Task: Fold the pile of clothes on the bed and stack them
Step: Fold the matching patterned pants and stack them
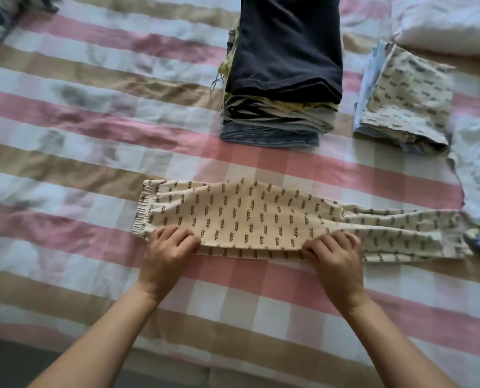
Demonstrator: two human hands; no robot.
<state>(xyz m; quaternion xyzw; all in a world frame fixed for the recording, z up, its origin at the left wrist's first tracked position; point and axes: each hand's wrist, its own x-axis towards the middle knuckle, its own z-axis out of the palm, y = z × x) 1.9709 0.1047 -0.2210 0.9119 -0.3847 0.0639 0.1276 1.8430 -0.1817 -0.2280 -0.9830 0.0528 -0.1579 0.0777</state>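
We can read no brand or label anywhere. The only marks are the small dark squiggles repeated across the cream patterned trousers, and we cannot tell whether they are letters or only ornament; a tiny mark by the elastic waistband is too small to make out. The trousers lie lengthwise on the checked bed sheet in front of us, with the gathered waistband at the left, the legs running off to the right, and one layer lying over another. The left hand has its fingers curled and pinches the near edge of the trousers just beside the waistband. The right hand, fingers likewise curled under, pinches the same near edge farther along, about where the wide part narrows into the legs. Both hands are knuckles-up and well apart along that edge. Beyond the trousers stands a tall stack of folded clothes, a dark navy piece on top, yellowish, grey and denim-blue layers beneath. To its right lies a lower folded pile, its top piece in a similar cream print over pale blue cloth. A white garment lies loose at the right edge, near the trouser cuffs, and a white pillow sits in the far right corner.
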